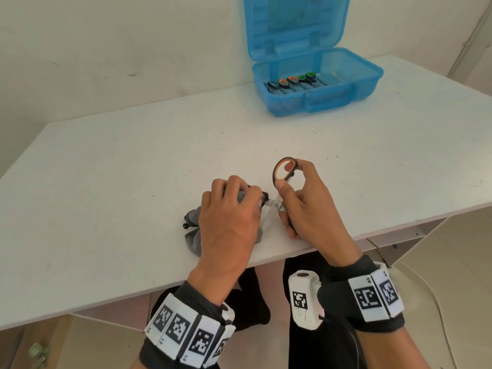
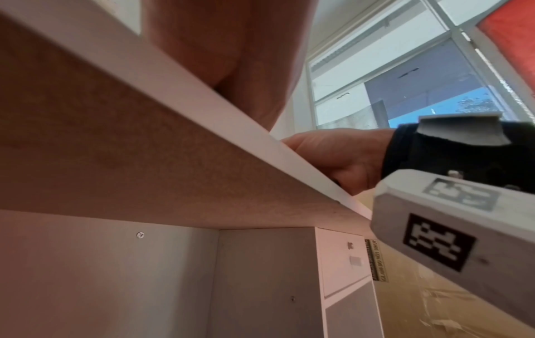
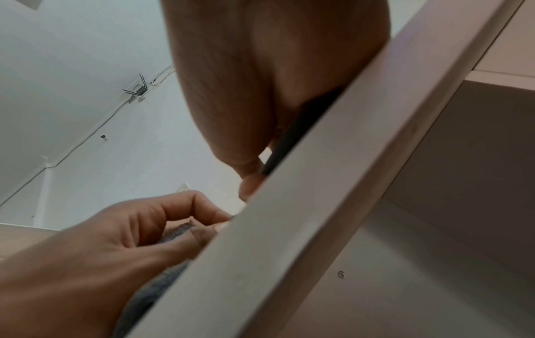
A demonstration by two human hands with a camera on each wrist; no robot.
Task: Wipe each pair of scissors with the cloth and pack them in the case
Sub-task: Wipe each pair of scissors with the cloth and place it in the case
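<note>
A: What's being handled?

B: A pair of scissors with black handles lined in orange and bright steel blades. The right hand grips them: its thumb presses the outside of the upper oval loop, a fingertip shows through that loop, and the other fingers curl round the lower handle, which is mostly hidden.

A: And the blades?

B: They point away from the right hand toward the left hand, which bunches a soft, grey, nubbly cloth around them, fingers curled tight on the fabric. The blade tips are buried in the cloth, so whether the blades are parted I can't tell.

A: What lies beyond the hands?

B: Well beyond the right hand, at the back of the matte white worktop, a translucent blue plastic case stands with its lid up. Inside lie other scissors side by side, loops lined in orange, green and a dark colour; their blades blur behind the ribbed wall.

A: The wrist views?

B: Mostly the worktop's edge and underside; the right wrist view catches the left hand's fingers pinching cloth.
</note>
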